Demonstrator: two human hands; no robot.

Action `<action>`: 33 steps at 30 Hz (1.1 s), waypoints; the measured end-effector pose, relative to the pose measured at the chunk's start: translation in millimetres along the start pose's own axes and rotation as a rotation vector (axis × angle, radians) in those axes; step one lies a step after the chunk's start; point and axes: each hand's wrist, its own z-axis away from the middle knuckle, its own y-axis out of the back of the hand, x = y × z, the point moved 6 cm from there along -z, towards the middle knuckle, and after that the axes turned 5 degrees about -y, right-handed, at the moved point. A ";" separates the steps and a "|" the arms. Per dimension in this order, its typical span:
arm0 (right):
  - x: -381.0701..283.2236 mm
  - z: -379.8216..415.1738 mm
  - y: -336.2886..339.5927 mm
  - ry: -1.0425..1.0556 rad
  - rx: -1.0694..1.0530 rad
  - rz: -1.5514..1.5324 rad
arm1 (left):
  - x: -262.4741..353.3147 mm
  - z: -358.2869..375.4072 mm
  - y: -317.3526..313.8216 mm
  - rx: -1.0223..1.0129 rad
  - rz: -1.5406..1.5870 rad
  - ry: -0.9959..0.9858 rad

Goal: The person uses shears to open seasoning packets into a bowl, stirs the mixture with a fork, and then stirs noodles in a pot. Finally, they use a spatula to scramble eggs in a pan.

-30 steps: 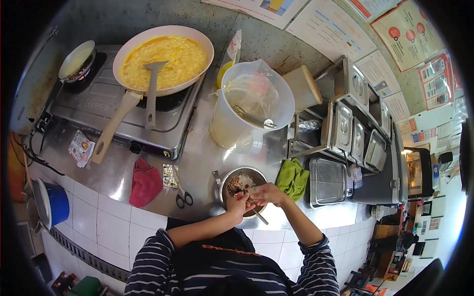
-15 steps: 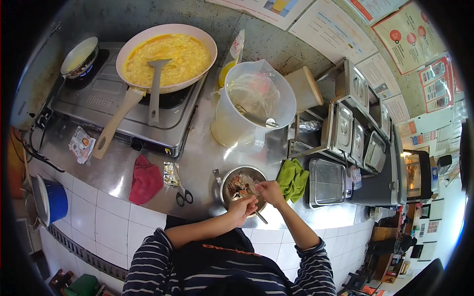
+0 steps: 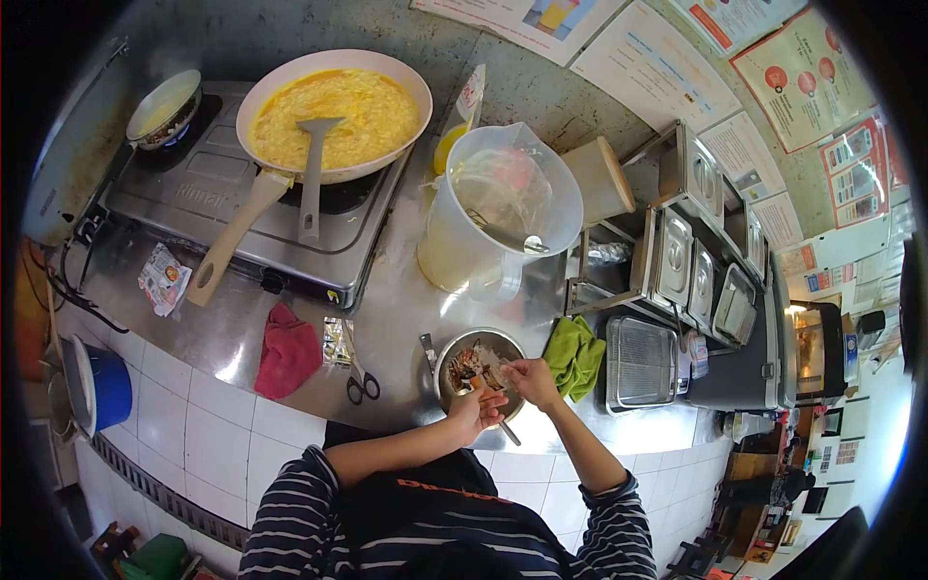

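A metal bowl (image 3: 447, 393) near the counter's front edge contains what looks like rice (image 3: 483, 350) with dark bits on it. Over its near side is my left hand (image 3: 473, 414), palm partly turned up, thumb and fingers apart. My right hand (image 3: 534, 383) is over the bowl's right rim, its fingertips pinched together on something small and pale that I cannot make out. Between the hands, a utensil handle (image 3: 510, 434) sticks out of the bowl toward me. Left of the bowl lies another metal handle (image 3: 426, 347).
A pan (image 3: 422, 114) of yellow egg-like food with a grey spatula (image 3: 311, 193) sits on the stove (image 3: 184, 227). Behind the bowl stands a translucent jug (image 3: 445, 242). Scissors (image 3: 362, 385), a red cloth (image 3: 288, 353), a green cloth (image 3: 573, 356) and a wire-mesh tray (image 3: 642, 358) lie around.
My left hand's fingers have spread from a closed pinch, and the hand has moved slightly away from the right one. My right hand stays pinched over the bowl.
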 end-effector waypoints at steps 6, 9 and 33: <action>3.4 0.1 2.9 -0.020 -0.033 -0.157 | 4.1 -7.2 -3.3 0.039 -0.177 -0.078; 3.1 2.7 8.6 -0.008 -0.006 -0.114 | 5.3 -10.3 -2.1 0.070 -0.168 -0.124; -12.3 33.8 7.6 0.160 0.562 0.135 | 92.2 116.6 16.0 -0.463 -0.783 0.069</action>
